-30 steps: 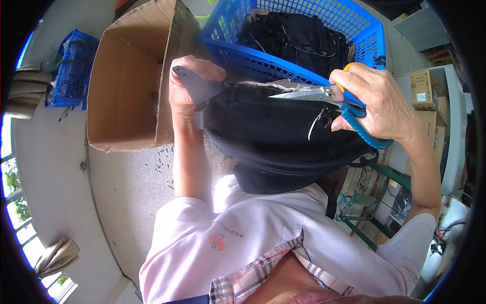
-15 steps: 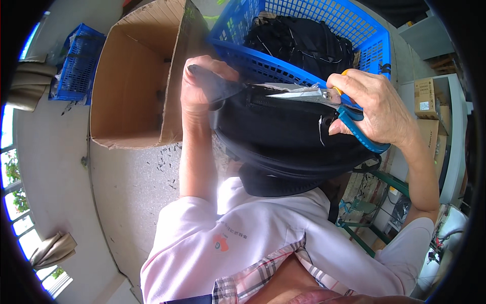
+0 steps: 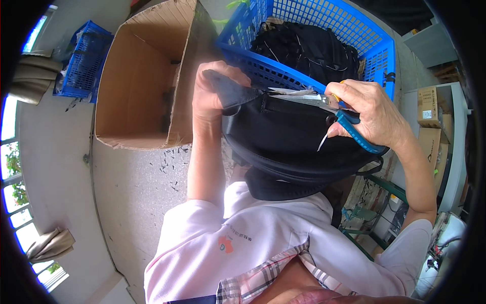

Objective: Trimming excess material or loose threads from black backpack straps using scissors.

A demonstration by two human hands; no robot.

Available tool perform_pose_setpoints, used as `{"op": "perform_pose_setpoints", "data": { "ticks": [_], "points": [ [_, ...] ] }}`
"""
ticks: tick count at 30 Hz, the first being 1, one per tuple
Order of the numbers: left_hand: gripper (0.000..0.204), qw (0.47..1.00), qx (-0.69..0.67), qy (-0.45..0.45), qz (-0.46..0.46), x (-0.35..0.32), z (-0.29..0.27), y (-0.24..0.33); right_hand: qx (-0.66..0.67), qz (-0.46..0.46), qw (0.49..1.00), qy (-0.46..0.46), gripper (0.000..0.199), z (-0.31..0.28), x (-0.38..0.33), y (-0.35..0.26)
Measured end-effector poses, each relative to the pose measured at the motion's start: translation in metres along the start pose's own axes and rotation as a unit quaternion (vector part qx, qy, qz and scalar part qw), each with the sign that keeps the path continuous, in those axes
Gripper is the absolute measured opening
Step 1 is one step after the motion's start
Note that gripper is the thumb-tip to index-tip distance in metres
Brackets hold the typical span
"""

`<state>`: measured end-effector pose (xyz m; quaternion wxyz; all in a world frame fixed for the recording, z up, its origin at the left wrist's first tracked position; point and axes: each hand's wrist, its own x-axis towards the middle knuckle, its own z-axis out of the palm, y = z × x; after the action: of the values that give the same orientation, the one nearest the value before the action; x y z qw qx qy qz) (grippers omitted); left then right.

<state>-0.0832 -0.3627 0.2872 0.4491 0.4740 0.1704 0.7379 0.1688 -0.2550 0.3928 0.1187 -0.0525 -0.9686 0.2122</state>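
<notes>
A black zippered bag point(image 3: 298, 131) lies across my lap, its far edge raised. My left hand point(image 3: 206, 93) is closed on a dark fabric flap point(image 3: 229, 90) at the bag's left end. In my right hand point(image 3: 374, 109) is a pair of scissors point(image 3: 331, 104) with teal and yellow handles, my fingers wrapped through them. The blades point left along the bag's far edge, beside a strip of pale frayed material. A short white strip point(image 3: 322, 142) hangs near my right thumb. Whether the blades have fabric between them I cannot make out.
Beyond the bag stands a blue plastic crate point(image 3: 392, 66) heaped with black bags point(image 3: 309, 48). An open cardboard box point(image 3: 132, 96) is at the left, dark scraps point(image 3: 169, 164) on the floor near it. A green metal frame point(image 3: 387, 186) and shelved cartons point(image 3: 429, 109) are at the right.
The scissor blades look closer together than before. The bag and my left hand appear slightly farther right and lower in the view, and the crate and box have shifted right too.
</notes>
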Motion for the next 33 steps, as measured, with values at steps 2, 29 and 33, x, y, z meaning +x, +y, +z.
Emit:
{"op": "perform_pose_setpoints", "data": {
  "ticks": [2,29,33],
  "points": [
    [0.032,1.000,-0.004,0.003,0.002,0.000,-0.001,-0.001,0.015,0.003,1.000,0.000,0.044,0.003,-0.002,0.001],
    [0.037,0.943,0.244,0.155,-0.165,-0.011,0.032,0.034,0.172,0.284,0.943,0.021,0.047,0.006,-0.041,0.016],
    [0.040,0.937,0.150,0.107,-0.297,-0.017,0.018,0.034,0.154,0.276,0.947,0.054,0.044,0.004,-0.033,0.031]
  ]
}}
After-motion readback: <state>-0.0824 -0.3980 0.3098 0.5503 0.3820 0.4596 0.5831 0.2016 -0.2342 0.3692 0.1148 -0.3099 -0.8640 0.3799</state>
